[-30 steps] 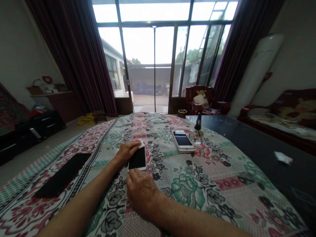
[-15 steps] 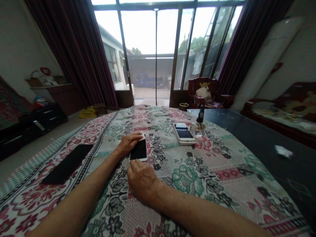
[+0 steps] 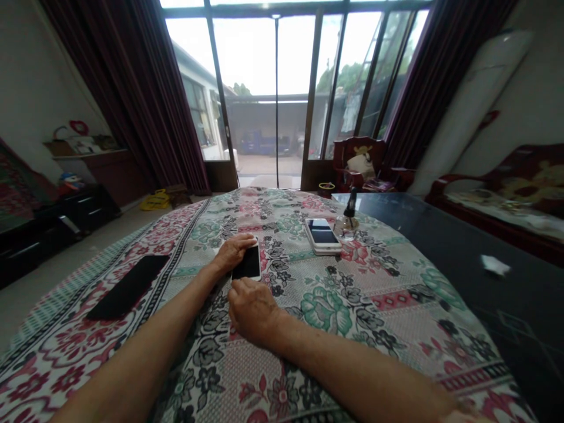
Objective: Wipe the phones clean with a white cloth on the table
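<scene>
A white smartphone (image 3: 249, 265) with a dark screen lies face up on the flowered tablecloth. From its left side, my left hand (image 3: 235, 251) holds it, the fingers resting over its far end. My right hand (image 3: 253, 308) is closed in a pinch against the near left end of the phone; whatever lies between those fingertips is hidden. Farther off to the right, two white phones (image 3: 323, 235) rest one on the other. Beside them stands a clear glass bottle (image 3: 347, 226) with a black top.
A long black flat piece (image 3: 130, 286) lies on the cloth at left. The dark glassy tabletop (image 3: 440, 235) shows at right, with a crumpled white scrap (image 3: 496, 265) on it. Beyond the table are a wooden chair (image 3: 359, 161), glass doors and dark curtains.
The camera view has shifted slightly. Both hands stay at the same phone, the right one still closed at its near end. Nothing has been put down or picked up.
</scene>
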`<state>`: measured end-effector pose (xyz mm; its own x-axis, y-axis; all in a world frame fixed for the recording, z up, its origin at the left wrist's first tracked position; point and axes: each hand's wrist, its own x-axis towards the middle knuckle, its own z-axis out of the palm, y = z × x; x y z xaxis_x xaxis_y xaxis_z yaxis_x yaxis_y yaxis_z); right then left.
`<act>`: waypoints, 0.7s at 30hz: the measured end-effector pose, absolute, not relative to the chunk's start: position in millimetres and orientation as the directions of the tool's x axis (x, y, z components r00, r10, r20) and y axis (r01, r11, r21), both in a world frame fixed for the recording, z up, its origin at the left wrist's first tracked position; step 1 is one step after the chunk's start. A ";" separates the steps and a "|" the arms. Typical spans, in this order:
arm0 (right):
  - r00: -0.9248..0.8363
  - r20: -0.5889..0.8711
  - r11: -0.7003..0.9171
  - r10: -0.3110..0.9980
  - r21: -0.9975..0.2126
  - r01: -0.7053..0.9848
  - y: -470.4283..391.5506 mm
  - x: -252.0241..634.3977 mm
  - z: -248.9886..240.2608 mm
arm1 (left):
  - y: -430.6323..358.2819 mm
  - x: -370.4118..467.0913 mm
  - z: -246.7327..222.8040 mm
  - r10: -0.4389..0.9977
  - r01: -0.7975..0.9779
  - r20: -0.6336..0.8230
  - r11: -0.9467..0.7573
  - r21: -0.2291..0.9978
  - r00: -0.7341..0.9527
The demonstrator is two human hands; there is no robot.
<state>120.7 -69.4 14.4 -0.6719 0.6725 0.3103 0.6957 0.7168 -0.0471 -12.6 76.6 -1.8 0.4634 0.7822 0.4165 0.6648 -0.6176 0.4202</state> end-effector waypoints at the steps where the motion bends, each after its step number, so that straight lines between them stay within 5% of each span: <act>1: -0.661 0.322 0.712 0.677 -0.062 0.699 -68.5 121.5 13.7 | 73.0 -11.0 -0.6 0.791 0.676 0.408 -0.606 0.420 0.456; 21: -0.514 0.427 0.618 0.744 -0.147 0.772 -70.6 125.0 6.9 | 10.6 -15.1 21.1 0.772 0.547 0.258 -0.605 0.579 0.580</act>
<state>125.0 -70.6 6.9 -0.5143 0.7439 0.4268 0.7722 0.6181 -0.1469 -15.1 10.6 21.1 0.5804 0.7723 0.2582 0.5472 -0.6047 0.5787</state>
